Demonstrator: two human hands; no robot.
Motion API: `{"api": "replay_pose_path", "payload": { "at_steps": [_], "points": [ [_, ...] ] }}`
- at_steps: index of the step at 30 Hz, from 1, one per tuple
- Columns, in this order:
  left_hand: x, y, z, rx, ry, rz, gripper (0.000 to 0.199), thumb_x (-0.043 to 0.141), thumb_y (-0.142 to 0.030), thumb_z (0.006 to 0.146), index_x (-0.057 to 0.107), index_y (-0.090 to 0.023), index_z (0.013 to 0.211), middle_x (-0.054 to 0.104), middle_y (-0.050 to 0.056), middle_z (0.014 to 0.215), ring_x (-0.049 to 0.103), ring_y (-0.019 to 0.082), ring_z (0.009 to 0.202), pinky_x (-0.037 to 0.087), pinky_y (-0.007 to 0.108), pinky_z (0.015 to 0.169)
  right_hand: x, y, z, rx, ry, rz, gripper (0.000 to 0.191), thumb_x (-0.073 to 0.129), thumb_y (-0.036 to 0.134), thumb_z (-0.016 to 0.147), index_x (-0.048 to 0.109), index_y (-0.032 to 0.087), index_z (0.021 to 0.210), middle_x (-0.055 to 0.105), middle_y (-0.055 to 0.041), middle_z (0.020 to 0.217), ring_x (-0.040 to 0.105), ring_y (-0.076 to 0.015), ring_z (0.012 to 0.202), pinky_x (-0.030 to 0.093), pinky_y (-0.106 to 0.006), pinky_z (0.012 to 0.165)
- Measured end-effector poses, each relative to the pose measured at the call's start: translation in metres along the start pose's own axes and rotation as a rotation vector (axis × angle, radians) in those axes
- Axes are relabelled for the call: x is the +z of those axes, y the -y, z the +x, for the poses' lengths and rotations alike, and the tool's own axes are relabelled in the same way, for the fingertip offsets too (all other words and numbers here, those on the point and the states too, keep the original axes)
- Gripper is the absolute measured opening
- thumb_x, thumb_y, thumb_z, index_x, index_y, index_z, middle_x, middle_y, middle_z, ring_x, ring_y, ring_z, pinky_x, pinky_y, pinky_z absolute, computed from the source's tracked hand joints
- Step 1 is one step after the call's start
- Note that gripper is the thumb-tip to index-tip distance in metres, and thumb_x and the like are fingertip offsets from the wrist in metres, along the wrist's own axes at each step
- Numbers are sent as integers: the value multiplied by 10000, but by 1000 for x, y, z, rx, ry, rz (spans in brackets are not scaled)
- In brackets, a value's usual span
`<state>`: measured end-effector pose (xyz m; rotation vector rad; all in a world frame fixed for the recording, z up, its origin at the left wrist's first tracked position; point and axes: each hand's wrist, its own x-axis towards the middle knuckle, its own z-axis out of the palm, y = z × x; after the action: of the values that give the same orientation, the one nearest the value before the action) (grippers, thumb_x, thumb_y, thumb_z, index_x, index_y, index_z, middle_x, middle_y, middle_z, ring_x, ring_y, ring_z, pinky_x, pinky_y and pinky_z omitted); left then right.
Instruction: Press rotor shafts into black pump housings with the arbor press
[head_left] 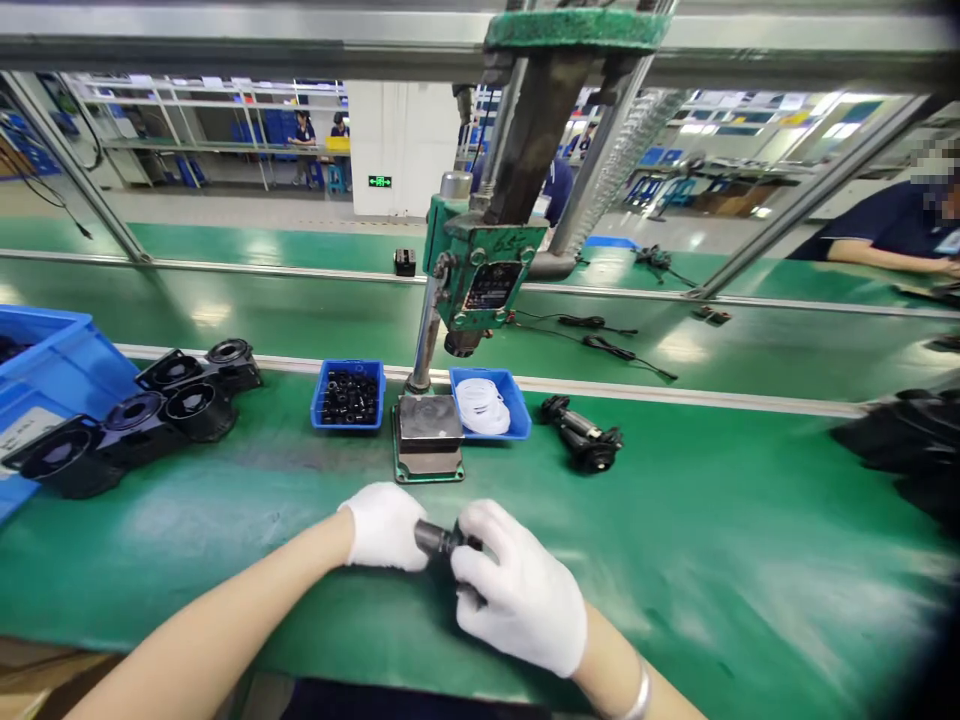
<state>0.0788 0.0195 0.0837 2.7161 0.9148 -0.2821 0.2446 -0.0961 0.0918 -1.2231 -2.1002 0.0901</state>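
Note:
Both my hands wear white gloves and meet over the front of the green table. My left hand [387, 526] has its fingers closed on one end of a dark cylindrical part [433, 538]. Curled around the other end of that part is my right hand [514, 588], which partly hides it. Just beyond my hands is the square metal base [430, 425] of a green hand press [491, 275]. A blue bin of small black parts [349, 397] stands left of the base, and a blue bin of white rings [484, 404] stands right of it.
Black housings [196, 405] lie at the left beside a large blue crate [64, 360]. A black and silver assembly [581, 434] rests right of the press. Black pieces [907, 450] are piled far right. People are visible in the background.

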Motion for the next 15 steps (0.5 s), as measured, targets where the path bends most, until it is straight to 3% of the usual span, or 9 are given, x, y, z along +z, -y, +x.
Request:
{"api": "replay_pose_path", "payload": {
  "at_steps": [4,7,11,15],
  "points": [
    [-19,48,-15,-299,-208,118,424,363,-314,946,695,-186,714,724,102,750,681,260,729,444,331,642,-12,-14,2,281,-210,335,331,559,48,611,400,232,835,465,-40,951,495,-183,836,450,-302,726],
    [-40,78,-18,-447,-350,180,455,296,-359,992,677,-177,825,712,115,836,677,254,765,435,332,665,2,-26,1,438,-309,614,275,623,161,683,404,231,833,465,-19,876,486,-172,794,452,-293,707],
    [-65,103,1,-441,-415,219,282,424,-272,958,640,-198,1124,680,113,1102,654,254,945,439,339,773,28,-34,-6,617,-294,987,393,728,396,682,415,223,845,451,9,845,454,-138,709,440,-268,625],
    [-81,115,29,-376,-308,253,288,497,-179,910,700,-240,1104,668,112,1161,622,291,1039,427,381,843,38,-37,-14,785,-275,1273,493,771,465,660,399,238,889,439,35,843,441,-99,615,411,-216,498]
  ]
}}
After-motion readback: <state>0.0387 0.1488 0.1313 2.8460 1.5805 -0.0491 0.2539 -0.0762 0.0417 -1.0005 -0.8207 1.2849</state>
